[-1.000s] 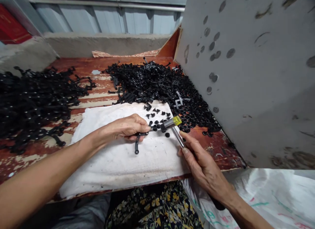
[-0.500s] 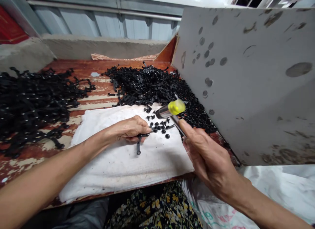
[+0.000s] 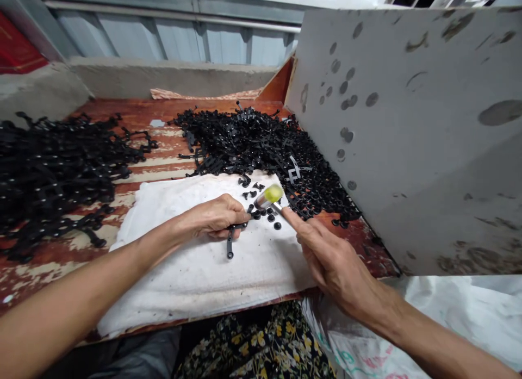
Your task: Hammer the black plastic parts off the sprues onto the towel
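Note:
My left hand [image 3: 224, 216] pinches a black jointed plastic piece [image 3: 230, 246] against the white cloth [image 3: 183, 286]. One arm of that piece points toward me, and its other end sticks out past my fingertips. My right hand [image 3: 326, 248] is wrapped around the handle of a small hammer [image 3: 269, 197] with a yellow end on its head. The hammer head is low, right by the tip of the held piece; whether it touches cannot be made out. Several small black round caps [image 3: 271, 218] lie loose on the cloth beside the hammer.
A large heap of black parts [image 3: 244, 140] spreads behind the cloth. Another pile of joined black pieces [image 3: 53, 178] lies at the left on the worn red-brown table [image 3: 134, 167]. A tall grey panel [image 3: 408, 123] stands along the right, with a white sack [image 3: 457, 308] below it.
My right hand has brought the hammer down and to the left, onto or close to the end of the black piece. My left hand has stayed nearly still.

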The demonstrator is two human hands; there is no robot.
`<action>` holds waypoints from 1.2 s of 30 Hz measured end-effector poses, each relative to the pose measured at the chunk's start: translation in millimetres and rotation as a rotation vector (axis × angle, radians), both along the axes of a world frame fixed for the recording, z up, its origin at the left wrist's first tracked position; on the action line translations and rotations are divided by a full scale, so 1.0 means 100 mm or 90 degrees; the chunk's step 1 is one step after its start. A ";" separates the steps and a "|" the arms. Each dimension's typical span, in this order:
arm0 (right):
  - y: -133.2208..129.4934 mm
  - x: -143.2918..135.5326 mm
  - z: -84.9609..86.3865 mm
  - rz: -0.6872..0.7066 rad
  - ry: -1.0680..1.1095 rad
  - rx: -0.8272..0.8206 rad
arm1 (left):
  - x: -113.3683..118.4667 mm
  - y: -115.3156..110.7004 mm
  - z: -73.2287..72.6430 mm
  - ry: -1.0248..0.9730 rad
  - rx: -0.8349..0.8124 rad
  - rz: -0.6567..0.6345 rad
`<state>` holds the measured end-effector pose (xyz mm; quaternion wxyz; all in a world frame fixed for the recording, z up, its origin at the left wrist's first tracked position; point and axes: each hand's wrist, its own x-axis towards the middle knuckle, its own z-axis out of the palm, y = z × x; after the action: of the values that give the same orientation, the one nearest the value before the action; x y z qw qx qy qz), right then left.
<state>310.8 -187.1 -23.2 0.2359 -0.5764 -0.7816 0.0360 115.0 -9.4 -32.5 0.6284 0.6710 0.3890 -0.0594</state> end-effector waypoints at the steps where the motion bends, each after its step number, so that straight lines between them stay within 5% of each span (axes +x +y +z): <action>1: 0.00 0.00 -0.01 -0.006 0.003 0.000 | 0.00 -0.01 0.00 0.001 0.007 -0.001; 6: 0.00 0.03 -0.05 0.012 0.065 -0.008 | 0.01 -0.05 0.09 0.010 0.034 -0.005; 12: -0.04 0.08 -0.09 -0.064 0.281 0.078 | 0.01 -0.05 0.26 -0.055 0.087 -0.140; 17: -0.16 0.09 -0.20 -0.107 0.335 0.040 | 0.09 -0.03 0.27 -0.067 0.122 -0.214; 29: -0.30 0.10 -0.38 -0.198 0.411 -0.047 | 0.13 0.03 0.29 -0.026 0.126 -0.239; 36: -0.30 0.12 -0.38 -0.228 0.442 -0.056 | 0.14 -0.04 0.37 -0.134 0.331 -0.267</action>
<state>323.3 -216.8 -61.1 0.4635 -0.6667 -0.5403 0.2208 129.3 -13.3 4.8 0.4470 0.8765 0.1778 -0.0168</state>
